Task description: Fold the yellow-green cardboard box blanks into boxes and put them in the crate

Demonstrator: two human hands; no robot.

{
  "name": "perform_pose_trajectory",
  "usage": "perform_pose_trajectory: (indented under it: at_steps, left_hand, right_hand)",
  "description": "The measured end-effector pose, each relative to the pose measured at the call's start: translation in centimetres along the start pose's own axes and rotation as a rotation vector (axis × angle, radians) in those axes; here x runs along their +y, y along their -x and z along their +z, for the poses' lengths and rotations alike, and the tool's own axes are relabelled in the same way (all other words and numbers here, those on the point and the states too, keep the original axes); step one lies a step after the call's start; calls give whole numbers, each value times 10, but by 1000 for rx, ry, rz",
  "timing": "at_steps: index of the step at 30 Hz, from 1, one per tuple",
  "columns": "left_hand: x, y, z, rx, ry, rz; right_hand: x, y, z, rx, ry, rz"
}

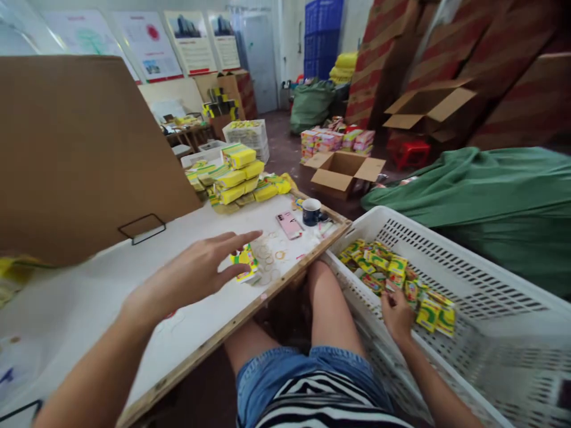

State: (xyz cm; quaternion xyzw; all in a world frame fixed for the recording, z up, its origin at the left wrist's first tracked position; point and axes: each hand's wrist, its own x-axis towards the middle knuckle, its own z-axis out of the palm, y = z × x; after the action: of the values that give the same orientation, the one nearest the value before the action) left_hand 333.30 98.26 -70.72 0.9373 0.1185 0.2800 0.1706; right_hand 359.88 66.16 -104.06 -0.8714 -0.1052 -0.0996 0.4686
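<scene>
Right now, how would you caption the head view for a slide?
Left hand open over yellow packaging on the table, right hand among packs in the crate.

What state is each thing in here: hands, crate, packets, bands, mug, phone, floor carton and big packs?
Left hand: open, over the table
Right hand: inside the crate, at the packets, grip unclear
Crate: open-topped, partly filled
Packets in crate: loosely heaped
Bands: loose on the table
Mug: upright, contents unclear
Phone: lying flat
Floor carton: flaps open
Big yellow packs: stacked
</scene>
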Motion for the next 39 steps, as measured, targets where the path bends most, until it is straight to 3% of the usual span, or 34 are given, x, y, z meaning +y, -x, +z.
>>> perform_pose_trajectory:
  at_steps: [3,7,10,14,18,21,23,25,27,29,32,35,39]
  left_hand:
    - [-26,-1,19,-311,-122,-56]
    - [-83,19,82,-553,-216,-227]
    - [-107,42,112,-584,-204,-259]
    - [-114,51,110,-559,-165,-283]
    - [-103,56,105,-408,-189,-327]
    - [-78,72,114,-154,-204,-277]
    - [-55,85,125,40,-56,-40]
    - [-33,94,138,39,122,177]
    - [-15,96,151,17,250,234]
    - [-4,92,162,96,381,123]
    - [2,79,171,233,756,-265]
    - [5,65,176,127,1190,-573]
    - [9,58,180,-53,1450,-761]
  right_hand:
    - [1,1,0,31,21,-7]
    - [0,1,3,-1,-14,26]
    - [-10,5,6,-67,-69,54]
    - [-57,24,15,-213,-238,63]
    - [-139,55,30,-486,-468,0]
    - [-197,67,37,-773,-686,48]
    - [-222,64,37,-886,-795,103]
    - [-234,55,35,-918,-854,131]
    - [-236,46,32,-891,-861,116]
    - [-231,41,30,-863,-845,86]
    - [-221,46,28,-874,-859,137]
    - [-217,55,29,-851,-926,277]
    - [-219,56,27,-882,-954,275]
